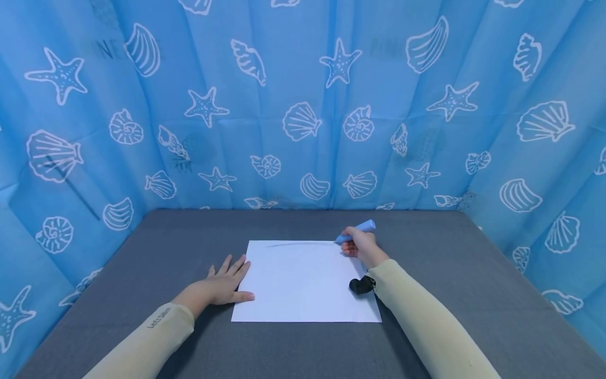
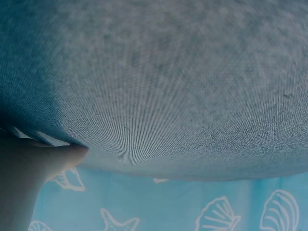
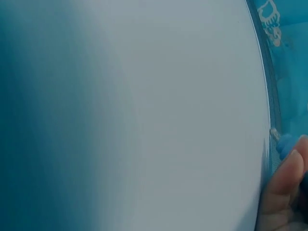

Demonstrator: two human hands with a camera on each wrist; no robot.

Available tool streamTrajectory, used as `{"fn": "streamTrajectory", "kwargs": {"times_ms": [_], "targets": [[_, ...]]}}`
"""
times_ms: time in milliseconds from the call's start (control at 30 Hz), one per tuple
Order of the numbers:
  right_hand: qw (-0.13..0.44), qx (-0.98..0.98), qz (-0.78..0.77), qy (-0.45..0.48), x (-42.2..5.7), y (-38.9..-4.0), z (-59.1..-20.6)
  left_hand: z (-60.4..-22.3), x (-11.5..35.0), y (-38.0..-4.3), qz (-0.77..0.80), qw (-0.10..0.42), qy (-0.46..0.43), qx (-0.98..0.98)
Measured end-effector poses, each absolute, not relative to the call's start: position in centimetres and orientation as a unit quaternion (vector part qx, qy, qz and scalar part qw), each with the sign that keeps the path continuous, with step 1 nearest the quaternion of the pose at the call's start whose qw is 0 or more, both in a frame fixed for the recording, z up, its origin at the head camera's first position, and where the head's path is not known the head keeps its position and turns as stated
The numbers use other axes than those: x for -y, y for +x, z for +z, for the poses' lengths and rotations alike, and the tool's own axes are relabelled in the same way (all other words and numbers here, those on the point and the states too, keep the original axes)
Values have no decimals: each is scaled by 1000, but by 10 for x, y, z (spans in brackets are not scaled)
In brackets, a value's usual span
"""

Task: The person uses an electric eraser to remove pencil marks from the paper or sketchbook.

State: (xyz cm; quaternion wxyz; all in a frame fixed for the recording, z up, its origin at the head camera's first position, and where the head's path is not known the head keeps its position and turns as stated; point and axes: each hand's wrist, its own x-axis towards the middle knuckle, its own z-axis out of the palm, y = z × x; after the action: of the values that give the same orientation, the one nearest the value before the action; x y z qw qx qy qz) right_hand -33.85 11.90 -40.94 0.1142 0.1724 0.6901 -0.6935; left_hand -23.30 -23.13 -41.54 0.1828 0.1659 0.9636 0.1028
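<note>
A white sheet of paper [image 1: 303, 284] lies on the grey table. Along its upper edge runs a thin, faint bluish line [image 1: 298, 243]. My right hand [image 1: 362, 247] pinches a thick light-blue pen [image 1: 365, 226], its tip at the paper's top edge toward the right. In the right wrist view the pen's tip [image 3: 275, 134] and my fingertips [image 3: 288, 173] show at the right border. Flat across the paper's left edge rests my left hand [image 1: 222, 284], fingers spread, thumb on the sheet. The left wrist view catches only part of that hand [image 2: 33, 168].
The grey cloth-covered table [image 1: 303, 350] extends around the paper. Behind and beside it hangs a blue curtain [image 1: 284, 63] with white shells and starfish. A black wrist device [image 1: 362, 285] sits under my right cuff, over the paper.
</note>
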Motion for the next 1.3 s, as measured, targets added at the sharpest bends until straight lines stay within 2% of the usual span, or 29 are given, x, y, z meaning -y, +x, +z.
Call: {"fn": "streamTrajectory", "kwargs": {"times_ms": [467, 767, 1300], "targets": [[115, -653, -724, 190, -118, -332, -410, -414, 232, -231, 114, 188, 168, -961], [86, -674, -706, 201, -114, -330, -412, -412, 231, -231, 116, 190, 171, -960], [94, -677, -704, 192, -116, -332, -412, -415, 232, -235, 119, 195, 176, -957]]}}
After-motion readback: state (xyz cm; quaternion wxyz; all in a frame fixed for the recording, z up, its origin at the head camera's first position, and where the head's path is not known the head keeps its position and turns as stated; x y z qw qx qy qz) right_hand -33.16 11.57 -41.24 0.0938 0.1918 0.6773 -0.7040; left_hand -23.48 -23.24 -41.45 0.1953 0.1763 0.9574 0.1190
